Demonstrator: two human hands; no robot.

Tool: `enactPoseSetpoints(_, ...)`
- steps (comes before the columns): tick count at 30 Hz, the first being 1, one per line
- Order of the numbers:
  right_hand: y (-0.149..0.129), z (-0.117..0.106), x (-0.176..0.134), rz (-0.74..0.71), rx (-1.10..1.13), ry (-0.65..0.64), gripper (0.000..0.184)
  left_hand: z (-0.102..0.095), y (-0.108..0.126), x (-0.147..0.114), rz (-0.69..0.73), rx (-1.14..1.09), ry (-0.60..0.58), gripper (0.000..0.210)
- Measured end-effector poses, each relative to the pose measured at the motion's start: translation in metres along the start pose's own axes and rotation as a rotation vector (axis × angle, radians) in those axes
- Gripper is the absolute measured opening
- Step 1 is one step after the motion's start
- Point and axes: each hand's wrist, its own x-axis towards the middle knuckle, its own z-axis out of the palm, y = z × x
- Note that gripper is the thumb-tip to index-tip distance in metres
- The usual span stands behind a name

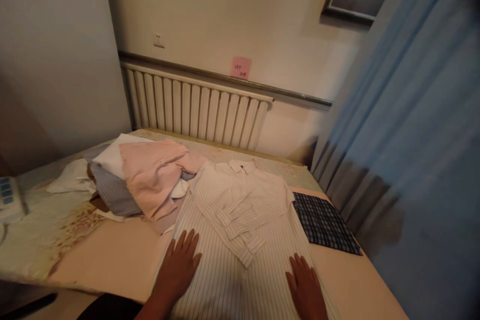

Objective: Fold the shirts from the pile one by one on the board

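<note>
A white shirt with thin dark stripes [275, 240] lies spread on the table, collar at the far end. Its sleeves are folded inward and cross over the chest. My left hand [179, 265] rests flat on the shirt's left edge, fingers stretched out. On the right side of the shirt, my right hand [304, 282] also lies flat with its fingers extended. Neither hand grips any cloth. The shirt's lower end runs out of view at the bottom.
Left of the shirt is a heap of clothes with a pink garment [153, 170] on top. A folded dark plaid cloth [324, 222] lies to the right. A white device [10, 200] sits at far left. Behind stands a radiator [195, 110]; a blue curtain [420, 125] hangs along the right.
</note>
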Motion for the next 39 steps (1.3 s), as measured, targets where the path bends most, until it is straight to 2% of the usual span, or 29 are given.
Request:
enactPoseSetpoints(2,-0.012,-0.006,0.011,0.049,0.040,0.018,0.050,0.002,-0.001,0.006,-0.001,-0.004,0.011,0.055)
enactPoseSetpoints(4,-0.032,-0.013,0.028,0.030,0.109,0.042,0.049,0.003,-0.001,0.013,0.000,-0.008,0.021,0.056)
enactPoseSetpoints(8,-0.091,-0.018,0.065,-0.161,0.263,0.042,0.042,0.003,0.000,0.023,-0.021,0.001,0.022,0.056)
enactPoseSetpoints(12,-0.145,-0.001,0.094,-0.383,0.231,-0.039,0.048,0.004,0.001,0.026,-0.030,0.025,0.013,0.056)
enactPoseSetpoints(16,-0.175,0.016,0.112,-0.444,0.110,-0.146,0.055,0.009,-0.001,0.027,-0.020,0.053,0.047,0.055)
enactPoseSetpoints(19,-0.184,0.014,0.125,-0.393,0.160,-0.172,0.051,0.012,-0.002,0.027,-0.014,0.061,0.076,0.054)
enactPoseSetpoints(24,-0.184,-0.010,0.147,-0.280,0.359,-0.164,0.041,0.012,-0.002,0.028,-0.011,0.062,0.096,0.053)
enactPoseSetpoints(29,-0.171,-0.045,0.164,-0.322,0.545,-0.150,0.041,0.012,-0.001,0.028,-0.016,0.068,0.100,0.053)
enactPoseSetpoints(32,-0.165,-0.064,0.160,-0.366,0.700,-0.140,0.038,0.013,-0.002,0.028,-0.011,0.067,0.115,0.053)
enactPoseSetpoints(34,-0.163,-0.071,0.152,-0.377,0.726,-0.153,0.037,0.015,-0.003,0.029,-0.004,0.065,0.124,0.053)
enactPoseSetpoints(39,-0.164,-0.073,0.135,-0.379,0.723,-0.208,0.036,0.019,-0.004,0.030,-0.001,0.066,0.154,0.052)
